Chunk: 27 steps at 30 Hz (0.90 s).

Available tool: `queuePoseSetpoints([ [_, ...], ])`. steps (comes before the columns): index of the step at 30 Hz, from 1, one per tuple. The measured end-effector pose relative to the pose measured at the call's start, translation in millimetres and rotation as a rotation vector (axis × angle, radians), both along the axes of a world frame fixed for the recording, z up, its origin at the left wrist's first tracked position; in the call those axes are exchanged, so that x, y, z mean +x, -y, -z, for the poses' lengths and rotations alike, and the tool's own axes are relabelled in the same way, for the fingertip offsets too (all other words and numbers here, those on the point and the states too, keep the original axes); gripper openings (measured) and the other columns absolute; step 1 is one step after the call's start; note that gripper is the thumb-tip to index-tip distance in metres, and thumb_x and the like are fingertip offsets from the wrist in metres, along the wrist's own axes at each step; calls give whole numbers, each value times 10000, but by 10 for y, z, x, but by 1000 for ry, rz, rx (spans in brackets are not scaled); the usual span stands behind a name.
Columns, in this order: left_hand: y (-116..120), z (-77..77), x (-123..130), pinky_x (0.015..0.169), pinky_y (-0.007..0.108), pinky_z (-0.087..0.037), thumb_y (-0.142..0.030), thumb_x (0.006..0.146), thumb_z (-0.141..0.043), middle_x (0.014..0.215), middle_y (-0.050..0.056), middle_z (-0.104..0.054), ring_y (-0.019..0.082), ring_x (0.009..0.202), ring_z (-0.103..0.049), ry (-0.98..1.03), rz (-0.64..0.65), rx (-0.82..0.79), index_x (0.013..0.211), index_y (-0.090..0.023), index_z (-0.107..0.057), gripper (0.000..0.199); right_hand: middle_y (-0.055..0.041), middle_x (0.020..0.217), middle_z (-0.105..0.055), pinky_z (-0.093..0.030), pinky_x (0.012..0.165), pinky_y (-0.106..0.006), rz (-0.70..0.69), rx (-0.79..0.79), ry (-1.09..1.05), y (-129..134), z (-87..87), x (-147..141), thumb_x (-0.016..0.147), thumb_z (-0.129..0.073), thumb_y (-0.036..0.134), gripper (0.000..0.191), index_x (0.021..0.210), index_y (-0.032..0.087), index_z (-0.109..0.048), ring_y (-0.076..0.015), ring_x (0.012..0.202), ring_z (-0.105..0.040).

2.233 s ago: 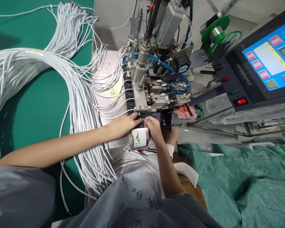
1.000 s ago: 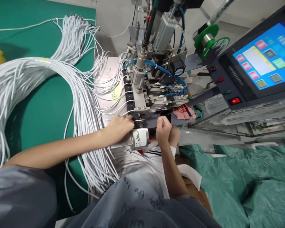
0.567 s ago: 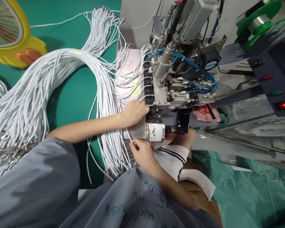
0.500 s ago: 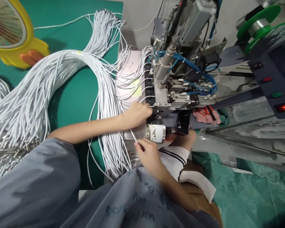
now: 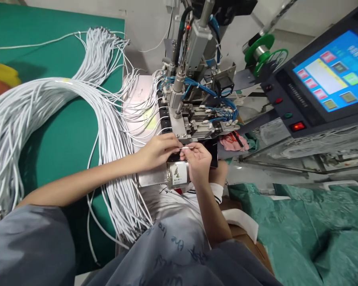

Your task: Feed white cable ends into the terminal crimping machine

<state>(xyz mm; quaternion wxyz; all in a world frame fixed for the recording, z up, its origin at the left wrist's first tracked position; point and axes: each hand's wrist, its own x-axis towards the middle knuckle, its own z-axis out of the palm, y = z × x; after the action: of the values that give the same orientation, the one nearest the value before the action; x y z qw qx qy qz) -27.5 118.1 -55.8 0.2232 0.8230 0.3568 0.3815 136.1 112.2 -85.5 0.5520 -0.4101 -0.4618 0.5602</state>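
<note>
Just in front of the machine [image 5: 179, 127], my left hand [image 5: 159, 150] is closed in a pinch beside my right hand [image 5: 198, 157]. Between the fingertips of both shows a short length of white cable [image 5: 185, 148]. My right hand's fingers are bent and pressed together on it. Several other white cables run from a large bundle [image 5: 107, 131] on the left into a row of black holders [image 5: 163, 113] along the machine's left side. Below my hands stands a clear container with a white label [image 5: 179, 173]. The cable's very end is too small to make out.
A green table [image 5: 62, 135] carries the cable bundles, with part of a yellow object [image 5: 0, 75] at the far left. On the right stand a lit control screen [image 5: 335, 71] and a green spool [image 5: 261, 51]. Green sheeting [image 5: 301, 226] lies at the lower right.
My right hand has moved up from below the holders to meet my left hand at the machine's front. The view has turned right, bringing the control screen in.
</note>
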Motion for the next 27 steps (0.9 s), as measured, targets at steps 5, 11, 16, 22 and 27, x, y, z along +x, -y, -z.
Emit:
queuePoseSetpoints([
  [5,-4,22,27,666,254,-491,-169,904,-471,831,65,-626,121,761,-581,72,-11,-36,932,-123,-652,189,5,661,-613,-503,551,-264,105,49,114,33,-50,-12,741,-652,290,157,849,195,-589,-117,562,-576],
  [11,6,79,58,635,243,-472,-167,908,-453,771,57,-609,115,706,-556,94,-11,-44,913,-115,-650,204,12,662,-550,-393,465,-234,43,6,88,23,36,-30,765,-636,340,152,792,191,-619,-79,491,-460],
  [16,1,138,33,647,242,-480,-161,916,-407,805,69,-591,126,737,-559,-23,28,-4,976,-113,-638,243,-29,766,-595,-381,508,-249,46,97,274,17,-36,68,775,-630,322,144,757,185,-670,-109,589,-491],
  [22,8,213,30,621,240,-472,-141,896,-404,813,80,-576,133,718,-555,-141,7,95,972,-100,-640,251,17,561,-485,-308,491,-252,-48,133,460,-39,-145,212,744,-649,259,137,650,166,-685,-97,514,-409],
  [27,32,230,81,586,212,-456,-216,928,-413,725,50,-559,111,669,-545,-31,-24,80,883,-117,-649,260,9,595,-487,-366,548,-267,88,92,320,18,25,53,769,-623,317,170,682,179,-673,-124,578,-449],
])
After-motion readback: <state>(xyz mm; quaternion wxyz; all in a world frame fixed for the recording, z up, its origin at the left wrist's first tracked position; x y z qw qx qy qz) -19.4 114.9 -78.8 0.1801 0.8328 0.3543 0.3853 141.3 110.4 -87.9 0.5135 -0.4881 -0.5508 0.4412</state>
